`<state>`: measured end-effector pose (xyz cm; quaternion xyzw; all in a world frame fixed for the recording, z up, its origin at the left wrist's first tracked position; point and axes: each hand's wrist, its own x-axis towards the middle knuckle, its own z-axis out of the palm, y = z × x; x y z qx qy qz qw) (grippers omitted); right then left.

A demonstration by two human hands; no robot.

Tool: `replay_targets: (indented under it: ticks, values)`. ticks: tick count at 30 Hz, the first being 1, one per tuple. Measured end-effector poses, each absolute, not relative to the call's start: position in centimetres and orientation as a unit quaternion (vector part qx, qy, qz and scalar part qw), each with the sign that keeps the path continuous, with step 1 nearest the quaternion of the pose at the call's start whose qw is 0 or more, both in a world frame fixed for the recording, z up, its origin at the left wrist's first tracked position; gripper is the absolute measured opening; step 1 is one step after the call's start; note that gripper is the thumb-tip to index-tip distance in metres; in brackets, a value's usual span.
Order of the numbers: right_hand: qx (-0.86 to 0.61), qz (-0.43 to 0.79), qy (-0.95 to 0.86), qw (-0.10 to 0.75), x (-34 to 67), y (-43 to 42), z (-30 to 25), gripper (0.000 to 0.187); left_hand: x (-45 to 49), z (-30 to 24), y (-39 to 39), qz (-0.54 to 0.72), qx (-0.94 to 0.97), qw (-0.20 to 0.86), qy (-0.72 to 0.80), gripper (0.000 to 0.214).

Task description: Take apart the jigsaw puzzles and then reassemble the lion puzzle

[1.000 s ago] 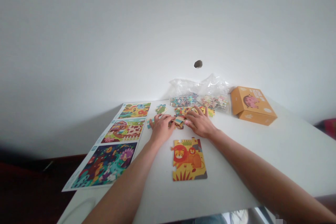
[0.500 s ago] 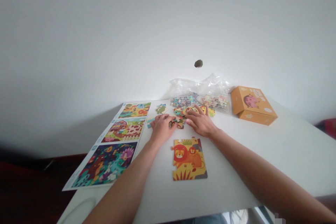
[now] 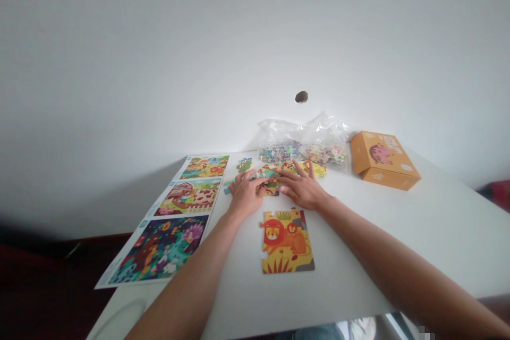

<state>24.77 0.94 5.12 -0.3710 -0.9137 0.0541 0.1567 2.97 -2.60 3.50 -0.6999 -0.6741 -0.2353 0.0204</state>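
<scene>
Between my hands lie several colourful jigsaw pieces [image 3: 270,187], close together or joined; I cannot tell which. My left hand [image 3: 246,191] reaches in from the left, its fingers stretched and their tips on or at the edge of these pieces. Spread fingers of my right hand [image 3: 305,190] touch the same group from the right, with nothing in its grip. Nearer to me lies a joined puzzle section with two lions [image 3: 287,241], flat on the table. A green piece [image 3: 244,165] rests beyond my left hand, and yellow pieces [image 3: 317,169] lie behind my right hand.
At left, a sheet with three printed pictures [image 3: 187,212] runs along the table edge. Clear plastic bags of puzzle pieces [image 3: 324,154] stand by the wall. An orange box [image 3: 384,159] with a pig picture sits at the back right of the white table [image 3: 418,234].
A piece that was lifted at my left fingers now lies lower, among the group. The left fingers have straightened, and my right hand has shifted slightly left.
</scene>
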Motion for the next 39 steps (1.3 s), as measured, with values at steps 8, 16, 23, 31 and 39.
replay_targets:
  ticks: [8, 16, 23, 31, 39]
  values:
    - [-0.372, 0.043, -0.915, 0.147, 24.9, 0.9, 5.4, 0.053, 2.8, 3.9, -2.9, -0.231, -0.694, -0.001, -0.682, 0.043]
    - [-0.293, 0.087, -0.942, 0.141, 25.0, 0.2, 6.4, 0.038, 2.4, 3.5, -2.3, -0.237, -0.655, 0.007, -0.718, 0.041]
    - [-0.265, 0.111, -0.946, 0.15, 24.9, 0.3, 6.1, 0.041, 2.4, 3.3, -2.2, -0.24, -0.65, 0.008, -0.721, 0.035]
    - [-0.314, 0.086, -0.928, 0.18, 24.9, 0.6, 6.0, 0.024, 2.8, 3.5, -2.5, -0.262, -0.663, 0.015, -0.701, 0.029]
    - [-0.348, 0.06, -0.912, 0.211, 24.8, 1.2, 5.2, 0.022, 3.0, 3.7, -2.8, -0.248, -0.693, 0.003, -0.677, 0.022]
